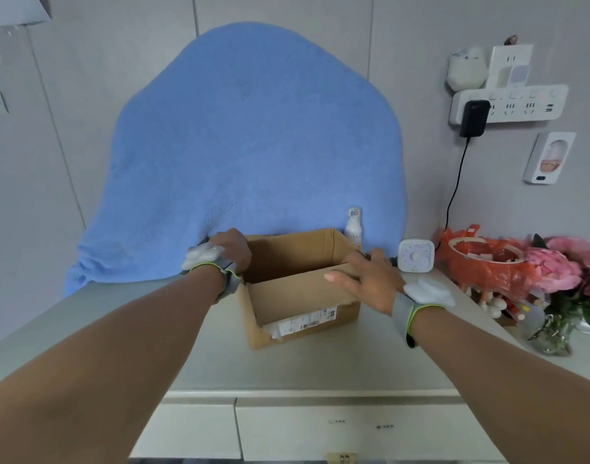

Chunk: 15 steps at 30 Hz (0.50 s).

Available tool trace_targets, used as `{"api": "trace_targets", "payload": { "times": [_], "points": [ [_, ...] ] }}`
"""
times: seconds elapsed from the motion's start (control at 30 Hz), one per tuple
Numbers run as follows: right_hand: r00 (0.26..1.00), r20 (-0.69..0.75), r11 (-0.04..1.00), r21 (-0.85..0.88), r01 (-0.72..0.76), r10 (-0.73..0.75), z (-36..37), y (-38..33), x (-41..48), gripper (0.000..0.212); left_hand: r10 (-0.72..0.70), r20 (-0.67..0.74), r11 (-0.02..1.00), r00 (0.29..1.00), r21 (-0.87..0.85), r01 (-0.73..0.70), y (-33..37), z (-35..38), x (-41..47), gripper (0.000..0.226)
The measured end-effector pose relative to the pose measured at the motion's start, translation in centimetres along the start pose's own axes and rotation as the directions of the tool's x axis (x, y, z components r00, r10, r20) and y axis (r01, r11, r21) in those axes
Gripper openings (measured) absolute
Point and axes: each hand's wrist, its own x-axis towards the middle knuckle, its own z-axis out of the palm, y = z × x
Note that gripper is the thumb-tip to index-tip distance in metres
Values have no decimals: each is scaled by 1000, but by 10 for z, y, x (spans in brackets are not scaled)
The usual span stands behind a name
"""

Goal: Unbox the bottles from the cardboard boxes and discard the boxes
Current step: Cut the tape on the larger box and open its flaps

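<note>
Countertop [173,333]: barcode-labelled cardboard box [300,316], unreadable print.

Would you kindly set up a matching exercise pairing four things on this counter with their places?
Things:
1. bottle
2. timer
3. flowers
4. box

Places:
A. far right of the counter
B. between both hands
C. behind the box's far right corner
D. just right of the right hand

Pairs: 1-C, 2-D, 3-A, 4-B. The left hand grips the box's left rim.
</note>
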Motion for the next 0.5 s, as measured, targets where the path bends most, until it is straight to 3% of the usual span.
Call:
{"api": "trace_targets", "payload": {
  "times": [0.1,0.17,0.37,0.5],
  "points": [
    [996,14,996,-2,87,-87,-6,15,-9,62,-47,-71,992,996,-119,39,3,-7,-9,23],
    [992,8,991,-42,129,-128,-7,22,-13,63,-82,-113,985,990,-161,63,5,-14,-16,20],
    [983,-69,959,-239,150,-171,2,20,-26,68,47,-331,992,942,-97,-83,-12,-7,-36,32],
    [958,-235,960,-261,98,-161,9,19,-37,68,101,-430,982,897,-103,-160,-24,4,-43,34]
  ]
}}
